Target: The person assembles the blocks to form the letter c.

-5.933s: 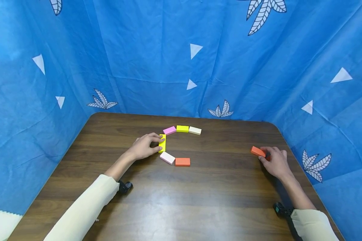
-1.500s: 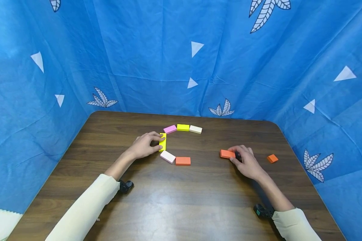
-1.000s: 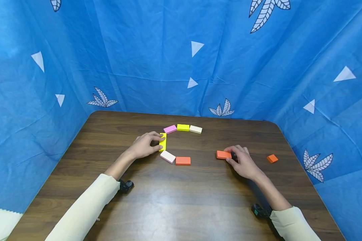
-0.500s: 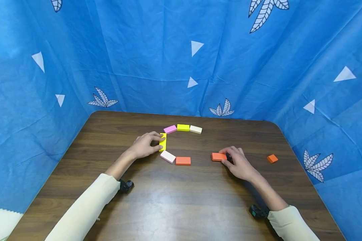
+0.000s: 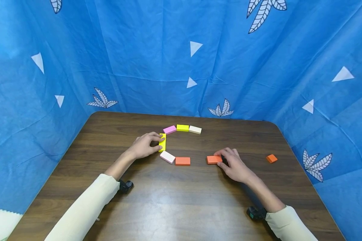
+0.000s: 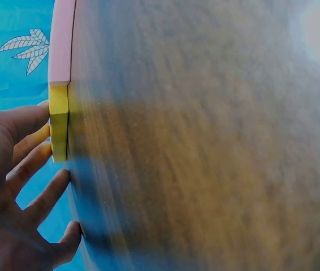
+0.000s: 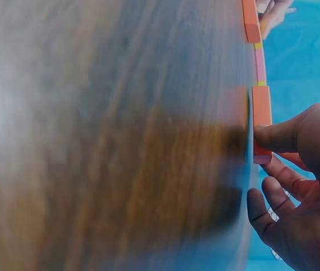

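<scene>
In the head view my right hand [image 5: 236, 166] pinches an orange-red block [image 5: 213, 160] between thumb and fingers. The right wrist view shows that block [image 7: 262, 113] held lying flat, with a thin gap between it and the table. My left hand [image 5: 144, 145] has its thumb and fingertips on a yellow block [image 5: 162, 143], partly covering it. Below that block lies a pale pink block [image 5: 167, 157], followed by another orange-red block [image 5: 182, 161]. Above it, a pink block [image 5: 170, 130], a second yellow block [image 5: 182, 128] and a cream block [image 5: 195, 130] continue the curve.
A small orange block [image 5: 271, 158] lies by itself at the right of the brown wooden table [image 5: 181, 194]. Blue patterned curtain [image 5: 138, 60] surrounds the table's back and sides.
My right hand has carried the orange-red block leftward from the table's right side, leaving the small orange block behind. The left hand has stayed on its yellow block.
</scene>
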A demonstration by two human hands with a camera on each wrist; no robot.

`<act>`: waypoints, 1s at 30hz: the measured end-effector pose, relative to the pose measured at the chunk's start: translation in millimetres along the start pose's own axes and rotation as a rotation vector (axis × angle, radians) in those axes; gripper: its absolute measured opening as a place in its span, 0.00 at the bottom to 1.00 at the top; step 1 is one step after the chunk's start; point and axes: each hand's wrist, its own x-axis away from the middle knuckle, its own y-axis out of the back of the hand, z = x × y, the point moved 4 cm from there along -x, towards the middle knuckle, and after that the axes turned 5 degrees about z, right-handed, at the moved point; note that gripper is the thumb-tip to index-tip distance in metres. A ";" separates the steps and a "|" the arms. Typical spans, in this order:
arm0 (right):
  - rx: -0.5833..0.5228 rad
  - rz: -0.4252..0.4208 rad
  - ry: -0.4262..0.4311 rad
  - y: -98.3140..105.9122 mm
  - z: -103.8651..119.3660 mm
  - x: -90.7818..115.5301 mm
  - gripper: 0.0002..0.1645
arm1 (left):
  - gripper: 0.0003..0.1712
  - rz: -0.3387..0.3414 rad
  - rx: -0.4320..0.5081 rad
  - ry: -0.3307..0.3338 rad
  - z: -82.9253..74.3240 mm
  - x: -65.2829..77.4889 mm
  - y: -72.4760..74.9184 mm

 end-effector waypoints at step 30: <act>0.028 0.076 0.048 -20.2 37.4 -25.8 0.17 | 0.24 -0.008 0.029 -0.006 3.2 -0.6 0.5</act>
